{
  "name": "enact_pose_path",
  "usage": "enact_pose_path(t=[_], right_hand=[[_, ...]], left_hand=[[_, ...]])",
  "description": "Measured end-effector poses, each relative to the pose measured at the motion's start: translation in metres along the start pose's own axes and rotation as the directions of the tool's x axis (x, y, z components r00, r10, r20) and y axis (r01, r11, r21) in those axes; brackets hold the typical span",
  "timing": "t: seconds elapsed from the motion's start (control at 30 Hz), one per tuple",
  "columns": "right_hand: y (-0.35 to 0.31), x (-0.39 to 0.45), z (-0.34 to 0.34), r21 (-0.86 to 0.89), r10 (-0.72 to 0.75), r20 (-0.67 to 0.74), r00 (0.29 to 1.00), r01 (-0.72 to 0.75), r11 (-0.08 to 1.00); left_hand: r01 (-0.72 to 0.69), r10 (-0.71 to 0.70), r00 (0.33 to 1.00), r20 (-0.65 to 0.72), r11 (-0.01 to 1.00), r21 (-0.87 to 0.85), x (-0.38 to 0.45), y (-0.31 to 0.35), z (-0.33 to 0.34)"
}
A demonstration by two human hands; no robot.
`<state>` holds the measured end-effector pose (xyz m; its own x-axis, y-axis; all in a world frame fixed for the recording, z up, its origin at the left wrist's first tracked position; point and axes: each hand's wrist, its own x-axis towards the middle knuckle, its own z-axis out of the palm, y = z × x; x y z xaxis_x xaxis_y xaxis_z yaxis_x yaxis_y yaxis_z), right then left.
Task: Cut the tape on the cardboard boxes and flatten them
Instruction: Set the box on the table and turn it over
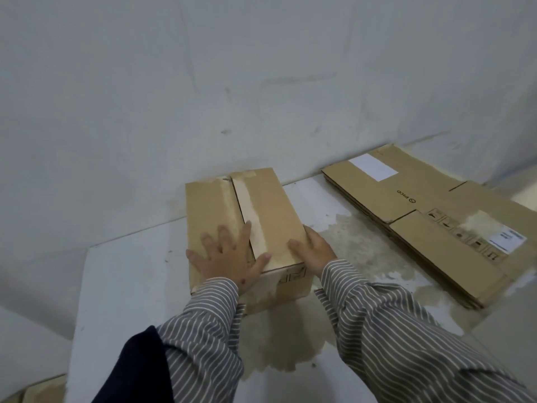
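A small brown cardboard box [247, 228] sits near the back of the white worktop [122, 286], close to the grey wall [174, 82]. It is not flat yet. The two top flaps meet in the middle, and a strip of pale tape [252, 216] runs along that seam. A dark gap shows along the seam, so the tape looks cut already, but that is only a guess.

The left hand [229, 257] lies flat on top of the box at the near end. Its fingers [223, 235] are straight and spread wide, pressing down on the left flap, with the thumb over the seam. The right hand [315, 250] holds the near right corner of the box. Its thumb lies on top and its other fingers curl down the right side.

No knife or cutter shows in either hand.

To the right, well apart from the box, lies a stack of flat brown cardboard sheets [430, 216] with white labels. Those look done.

So the step now seems to be getting this box ready to open and squash. Next the flaps need to be lifted up at the seam. If the tape holds, it needs cutting first. Then the box can be pushed sideways until it folds flat.
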<state>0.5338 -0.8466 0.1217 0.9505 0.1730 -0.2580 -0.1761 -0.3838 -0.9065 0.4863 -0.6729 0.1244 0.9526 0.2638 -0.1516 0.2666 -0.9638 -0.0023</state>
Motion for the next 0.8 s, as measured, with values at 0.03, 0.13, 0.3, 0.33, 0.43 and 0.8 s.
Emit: enact_pose_path(t=[0.03,0.13,0.3,0.33,0.43,0.8], right_hand=[[-0.002,0.005,-0.007,-0.012,-0.009,0.016,1.000,0.009,1.000],[-0.004,0.015,-0.024,-0.040,-0.014,0.052,0.999,0.016,0.999],[-0.007,0.027,-0.045,-0.115,-0.043,0.107,0.993,0.056,0.992],[-0.010,0.029,-0.048,-0.152,-0.056,0.118,0.991,0.074,0.986],[-0.016,0.029,-0.051,-0.165,-0.081,0.128,0.988,0.102,0.981],[-0.026,0.020,-0.015,0.233,0.025,0.044,0.999,-0.035,0.972]], left_hand=[[0.000,0.000,1.000,0.001,1.000,0.001,0.002,0.006,-0.001],[-0.014,0.014,1.000,0.016,1.000,0.016,0.007,0.025,-0.006],[0.009,-0.008,1.000,0.019,0.997,-0.075,0.019,0.041,-0.008],[0.002,-0.001,1.000,0.012,0.994,-0.106,0.020,0.047,-0.010],[-0.033,0.027,0.999,-0.034,0.980,-0.196,0.021,0.062,-0.016],[-0.027,-0.021,0.995,-0.102,0.892,-0.451,0.004,-0.015,-0.018]])
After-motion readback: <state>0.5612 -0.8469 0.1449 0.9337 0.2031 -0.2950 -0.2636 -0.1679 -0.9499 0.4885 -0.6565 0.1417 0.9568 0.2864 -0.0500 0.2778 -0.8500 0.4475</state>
